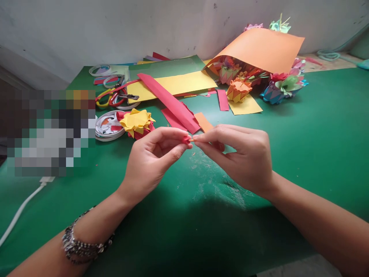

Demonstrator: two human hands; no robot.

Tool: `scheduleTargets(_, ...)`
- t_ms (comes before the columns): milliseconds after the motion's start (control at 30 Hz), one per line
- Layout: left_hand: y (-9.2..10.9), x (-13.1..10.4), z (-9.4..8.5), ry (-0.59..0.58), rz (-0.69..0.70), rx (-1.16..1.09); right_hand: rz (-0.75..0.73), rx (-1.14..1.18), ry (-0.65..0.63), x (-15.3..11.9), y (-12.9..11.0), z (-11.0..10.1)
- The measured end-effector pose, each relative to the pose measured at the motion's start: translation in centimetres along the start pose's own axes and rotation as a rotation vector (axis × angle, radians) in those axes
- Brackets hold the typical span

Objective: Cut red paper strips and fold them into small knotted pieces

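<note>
Above the middle of the green table, my left hand pinches a small red piece of paper between thumb and fingertips. Facing it, my right hand is closed on a thin orange strip or stick that meets the red piece. Whether the two are joined I cannot tell, as fingertips cover most of both. Just behind my left hand sits a yellow and red paper flower. A long red paper strip and an orange paper piece lie beyond my fingers.
Scissors and tape rolls lie at the back left, near a white ring holding paper scraps. Folded paper flowers and a curled orange sheet stand at the back right. A white cable runs along the left.
</note>
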State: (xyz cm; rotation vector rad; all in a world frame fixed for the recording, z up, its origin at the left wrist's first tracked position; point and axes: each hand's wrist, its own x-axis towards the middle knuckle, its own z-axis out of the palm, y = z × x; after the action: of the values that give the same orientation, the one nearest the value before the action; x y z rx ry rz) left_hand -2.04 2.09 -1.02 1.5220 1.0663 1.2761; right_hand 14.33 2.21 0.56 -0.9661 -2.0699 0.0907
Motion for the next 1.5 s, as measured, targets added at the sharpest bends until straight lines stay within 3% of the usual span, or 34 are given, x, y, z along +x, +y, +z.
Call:
scheduleTargets(400, -0.2, -0.4, 0.0, 0.006, 0.127, 0.22, -0.301, -0.349, 0.022, -0.5, 0.2, 0.0)
scheduleTargets(500, -0.3, -0.5, -0.1, 0.015, 0.191, 0.274, -0.296, -0.363, 0.002, -0.6, 0.1, 0.1)
scheduleTargets(600, -0.4, -0.5, -0.3, 0.002, 0.275, 0.356, -0.128, -0.203, -0.045, -0.5, -0.1, 0.1)
scheduleTargets(833, -0.2, 0.0, -0.6, -0.024, 0.578, 0.616, 0.612, 0.658, -0.406, 0.7, 0.3, -0.4)
scheduleTargets(933, -0.2, 0.1, -0.7, -0.04, 0.696, 0.704, 0.764, 0.874, -0.497, 0.8, 0.8, -0.5)
scheduleTargets(1033, -0.2, 0.1, -0.8, -0.044, 0.767, 0.75, 0.811, 0.918, -0.533, 0.8, 1.0, -0.4)
scheduleTargets(1100, -0.2, 0.1, -0.8, -0.055, 0.749, 0.741, 0.761, 0.824, -0.508, 0.7, 0.7, -0.3)
scheduleTargets(1167, -0.1, 0.2, -0.8, -0.075, 0.669, 0.705, 0.615, 0.628, -0.41, 0.4, 0.5, -0.1)
scheduleTargets(1300, 0.3, 0.2, -0.8, -0.119, 0.404, 0.583, 0.098, 0.111, -0.177, -0.1, 0.5, 0.3)
scheduleTargets(1400, 0.3, 0.2, -0.8, -0.133, 0.189, 0.455, -0.234, -0.151, -0.158, -0.1, 0.8, 0.3)
scheduleTargets(1500, 0.1, 0.3, -0.7, -0.141, 0.051, 0.315, -0.364, -0.264, -0.152, -0.1, 1.2, 0.2)
